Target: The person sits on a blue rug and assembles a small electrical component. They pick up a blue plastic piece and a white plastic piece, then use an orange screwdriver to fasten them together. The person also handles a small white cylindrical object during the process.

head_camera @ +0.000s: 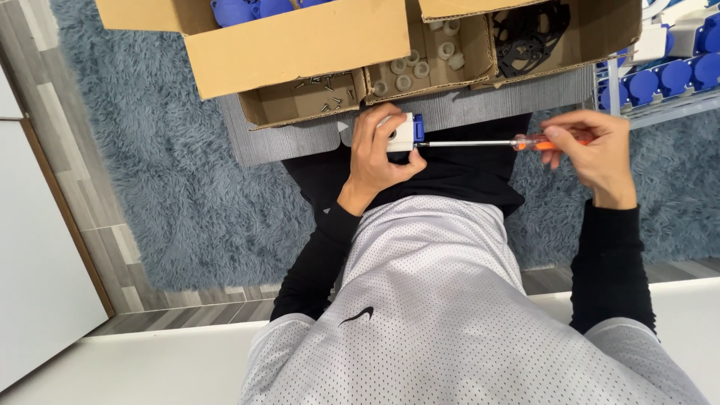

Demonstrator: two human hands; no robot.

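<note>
My left hand point(373, 156) grips a small white and blue plastic socket housing point(403, 133) above my lap. My right hand point(596, 150) is closed around the orange handle of a long screwdriver point(480, 142). The screwdriver lies level, and its steel tip meets the blue side of the housing. Both forearms wear black sleeves. The two hands are about a shaft's length apart.
Open cardboard boxes stand ahead: one with screws point(315, 94), one with white rings point(420, 64), one with black gaskets point(529, 34), one with blue parts point(247, 9). A rack of blue and white sockets point(667, 71) is at right. A grey mat point(285, 139) lies on the blue rug point(150, 150).
</note>
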